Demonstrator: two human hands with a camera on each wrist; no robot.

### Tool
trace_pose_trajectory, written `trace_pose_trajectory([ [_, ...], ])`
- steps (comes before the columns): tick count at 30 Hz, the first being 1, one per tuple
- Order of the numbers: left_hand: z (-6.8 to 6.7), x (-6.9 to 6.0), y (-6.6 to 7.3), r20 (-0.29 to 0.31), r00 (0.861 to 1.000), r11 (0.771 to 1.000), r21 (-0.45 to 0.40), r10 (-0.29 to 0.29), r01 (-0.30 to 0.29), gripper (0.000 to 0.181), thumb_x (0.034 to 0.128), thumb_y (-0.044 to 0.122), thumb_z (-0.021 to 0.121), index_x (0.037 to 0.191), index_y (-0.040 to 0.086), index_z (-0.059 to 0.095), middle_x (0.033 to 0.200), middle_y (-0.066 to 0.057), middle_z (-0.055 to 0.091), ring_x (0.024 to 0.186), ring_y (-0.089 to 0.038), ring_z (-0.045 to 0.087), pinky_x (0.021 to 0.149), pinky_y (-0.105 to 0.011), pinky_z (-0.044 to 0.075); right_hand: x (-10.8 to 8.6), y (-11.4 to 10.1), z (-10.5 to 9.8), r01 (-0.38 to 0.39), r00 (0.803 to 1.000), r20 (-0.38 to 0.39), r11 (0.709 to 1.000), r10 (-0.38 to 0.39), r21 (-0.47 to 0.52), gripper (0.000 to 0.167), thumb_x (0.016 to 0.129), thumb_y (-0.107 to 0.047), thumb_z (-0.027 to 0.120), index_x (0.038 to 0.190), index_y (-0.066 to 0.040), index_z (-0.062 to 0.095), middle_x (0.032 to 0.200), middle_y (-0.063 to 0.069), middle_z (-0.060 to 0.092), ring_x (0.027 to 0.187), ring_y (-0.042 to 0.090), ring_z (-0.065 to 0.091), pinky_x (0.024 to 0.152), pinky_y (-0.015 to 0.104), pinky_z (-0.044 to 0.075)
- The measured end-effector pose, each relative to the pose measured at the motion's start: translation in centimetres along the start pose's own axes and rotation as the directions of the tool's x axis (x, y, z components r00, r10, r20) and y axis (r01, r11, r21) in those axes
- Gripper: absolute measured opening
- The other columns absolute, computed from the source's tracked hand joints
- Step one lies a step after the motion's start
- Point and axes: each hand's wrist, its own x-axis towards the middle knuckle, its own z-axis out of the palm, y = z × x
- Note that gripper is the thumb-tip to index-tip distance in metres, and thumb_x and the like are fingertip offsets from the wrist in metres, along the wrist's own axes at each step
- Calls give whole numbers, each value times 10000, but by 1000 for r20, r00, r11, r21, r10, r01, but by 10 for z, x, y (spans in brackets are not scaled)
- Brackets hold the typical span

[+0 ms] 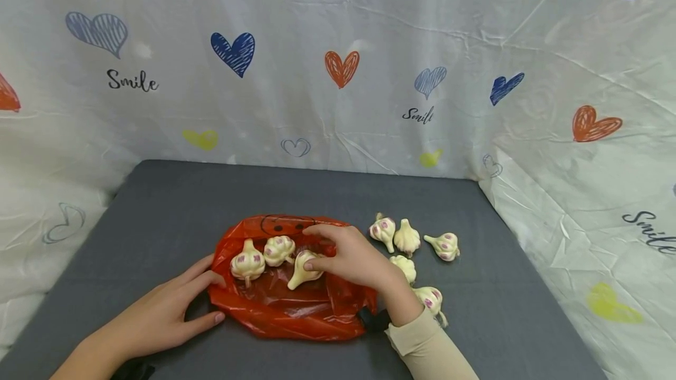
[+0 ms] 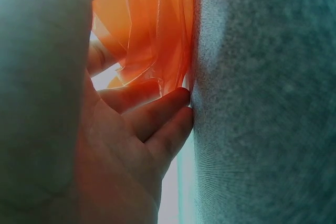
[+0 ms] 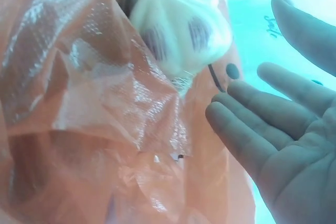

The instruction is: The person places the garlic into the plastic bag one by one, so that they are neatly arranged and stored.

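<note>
A red plastic bag (image 1: 296, 318) lies on the table with its mouth spread, and three garlic bulbs are inside: one at the left (image 1: 247, 263), one in the middle (image 1: 279, 250) and one under the right hand (image 1: 305, 268). My right hand (image 1: 351, 254) hovers over the bag's right part. Its fingers are extended and apart from the nearest garlic bulb (image 3: 181, 35) in the right wrist view. At the bag's left edge, my left hand (image 1: 158, 315) touches the plastic with relaxed, spread fingers; the left wrist view shows its fingers (image 2: 163, 114) against the bag (image 2: 152, 24).
Several more garlic bulbs lie right of the bag, among them one at the far right (image 1: 445, 247) and one by the right sleeve (image 1: 430, 299). Behind the grey table (image 1: 211, 192) hangs a white sheet (image 1: 296, 16) printed with hearts.
</note>
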Motion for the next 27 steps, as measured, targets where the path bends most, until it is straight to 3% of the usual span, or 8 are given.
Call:
trace_pose_trajectory([
  [14, 1, -1, -1, -18, 1000, 1000, 4, 18, -18, 369, 980, 659, 738, 1260, 462, 601, 1687, -112, 427, 1367, -337, 629, 920, -456, 614, -9, -5, -17, -15, 995, -95, 998, 21, 64, 570, 987, -306, 857, 1495, -137, 663, 1460, 37, 697, 1349, 259, 656, 1112, 530, 523],
  [27, 0, 1, -2, 0, 1000, 1000, 1, 5, -5, 372, 978, 670, 731, 1262, 471, 597, 1690, -101, 421, 1388, -347, 612, 929, -469, 612, -21, -2, -36, -19, 982, -187, 992, 41, 122, 501, 1005, -375, 830, 1467, -247, 684, 1457, -50, 693, 1364, 213, 648, 1098, 537, 534],
])
